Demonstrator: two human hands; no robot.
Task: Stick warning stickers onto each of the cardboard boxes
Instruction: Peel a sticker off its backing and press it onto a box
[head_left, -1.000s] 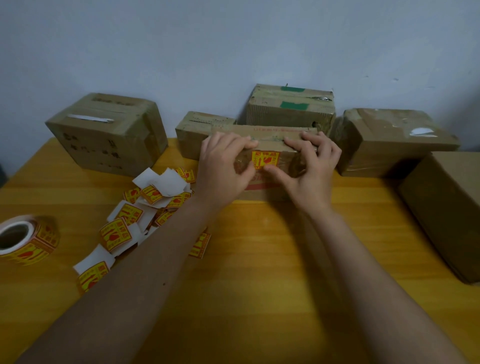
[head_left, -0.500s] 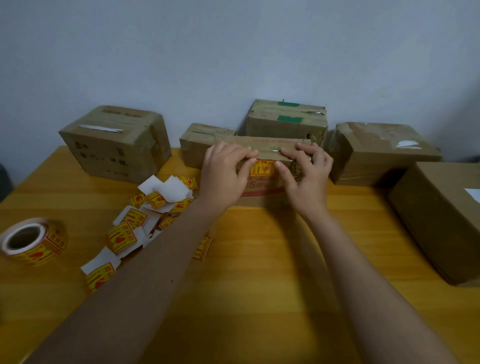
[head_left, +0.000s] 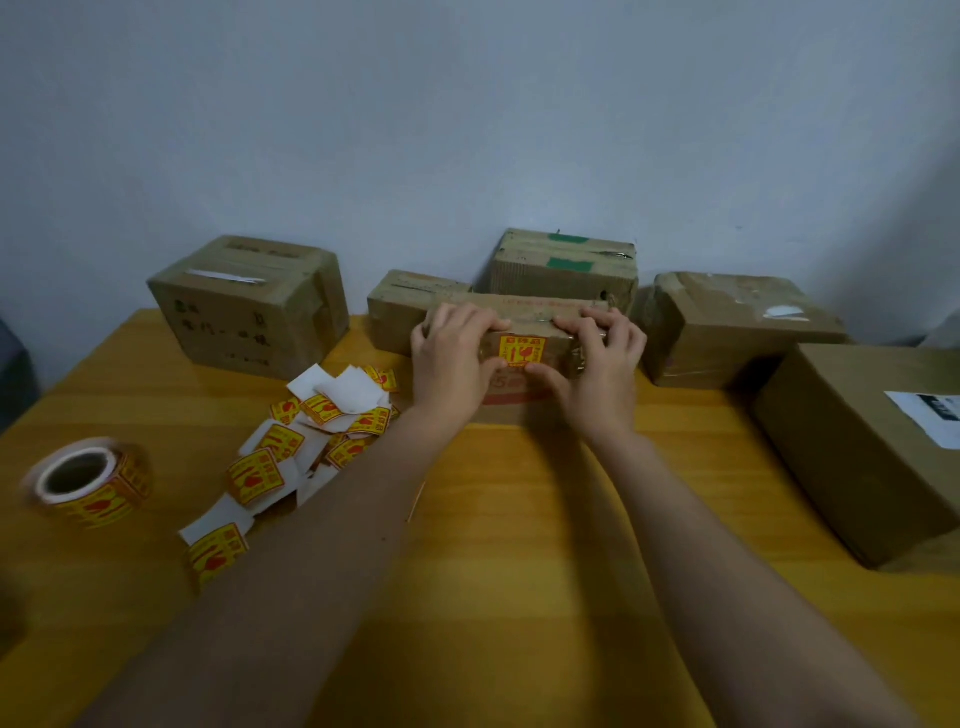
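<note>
Cardboard made up all six boxes on the table (head_left: 519, 571), and the low centre box (head_left: 524, 312) stood at the middle, just in front of three others along the wall. Both hands gripped it: the left hand (head_left: 451, 358) and the right hand (head_left: 602, 364) curled their fingers over its top edge while the thumbs pressed its front face on either side of one warning sticker (head_left: 522, 351) placed there. Such a box looked stiff and probably light, best steadied by its top edge and ends; the sticker, thin and limp, likely wanted firm rubbing at its borders. Counted: one box at the left (head_left: 254, 304), one small box (head_left: 410, 301), one green-taped box (head_left: 566, 265), one box at the right (head_left: 737, 327), one near-right box (head_left: 872, 441). One sticker roll (head_left: 88, 480) lay far left, beside a loose heap of stickers (head_left: 311, 441) too tangled to count.
</note>
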